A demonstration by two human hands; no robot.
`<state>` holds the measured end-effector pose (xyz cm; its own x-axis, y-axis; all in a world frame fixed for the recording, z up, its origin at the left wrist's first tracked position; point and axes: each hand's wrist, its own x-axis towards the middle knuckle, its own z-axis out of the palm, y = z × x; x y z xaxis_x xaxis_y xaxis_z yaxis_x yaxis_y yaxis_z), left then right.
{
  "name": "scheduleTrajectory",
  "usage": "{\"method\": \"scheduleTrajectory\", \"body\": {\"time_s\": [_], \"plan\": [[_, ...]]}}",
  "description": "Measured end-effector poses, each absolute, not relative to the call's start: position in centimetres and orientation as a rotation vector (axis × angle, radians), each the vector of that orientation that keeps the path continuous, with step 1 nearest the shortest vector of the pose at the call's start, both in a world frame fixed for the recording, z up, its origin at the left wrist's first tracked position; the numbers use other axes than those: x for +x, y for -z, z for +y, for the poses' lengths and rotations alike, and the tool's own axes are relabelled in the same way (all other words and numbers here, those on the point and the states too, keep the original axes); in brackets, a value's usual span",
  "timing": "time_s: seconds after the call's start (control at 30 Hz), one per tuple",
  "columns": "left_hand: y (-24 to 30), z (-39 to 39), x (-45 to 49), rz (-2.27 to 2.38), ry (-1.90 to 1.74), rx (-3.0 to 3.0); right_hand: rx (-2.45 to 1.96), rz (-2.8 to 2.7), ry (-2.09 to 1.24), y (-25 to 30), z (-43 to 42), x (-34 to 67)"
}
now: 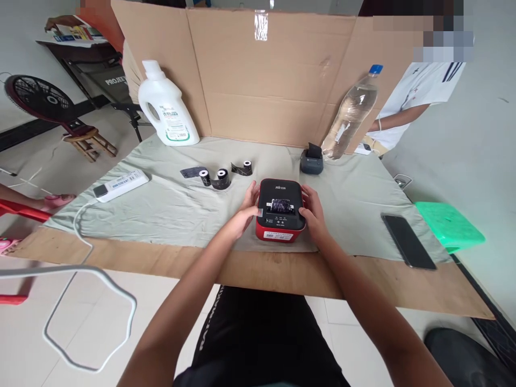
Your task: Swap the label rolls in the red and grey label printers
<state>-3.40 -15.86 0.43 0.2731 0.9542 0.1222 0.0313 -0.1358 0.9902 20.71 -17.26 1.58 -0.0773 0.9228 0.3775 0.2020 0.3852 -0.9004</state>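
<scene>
A red label printer (281, 191) with a black top rests near the front of the cloth-covered table, a dark patterned strip showing in its top window. My left hand (246, 212) grips its left side, thumb on the front left corner of the top. From the right, my right hand (313, 210) holds the other side, thumb on the top edge. Fingers of both hands are partly hidden behind the casing. Behind and left of it stand small black label rolls (221, 179) with loose ends, and another roll (246, 168). A smaller dark printer (312, 162) sits at the back right.
A white jug (166, 107) and a water bottle (352, 114) lean near the cardboard screen (270, 75). At left lies a power strip (123, 185) with its cable; at right, a phone (408, 241) and a green stool (447, 223). Other people are beyond the screen.
</scene>
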Motion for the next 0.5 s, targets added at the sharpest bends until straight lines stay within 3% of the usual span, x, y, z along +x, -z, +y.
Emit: {"method": "scheduleTrajectory", "body": {"time_s": [0.5], "plan": [[1.0,-17.6,-2.7,0.882,-1.544,1.382,-0.965,-1.744,-0.634,-2.0,-17.6,21.5]]}}
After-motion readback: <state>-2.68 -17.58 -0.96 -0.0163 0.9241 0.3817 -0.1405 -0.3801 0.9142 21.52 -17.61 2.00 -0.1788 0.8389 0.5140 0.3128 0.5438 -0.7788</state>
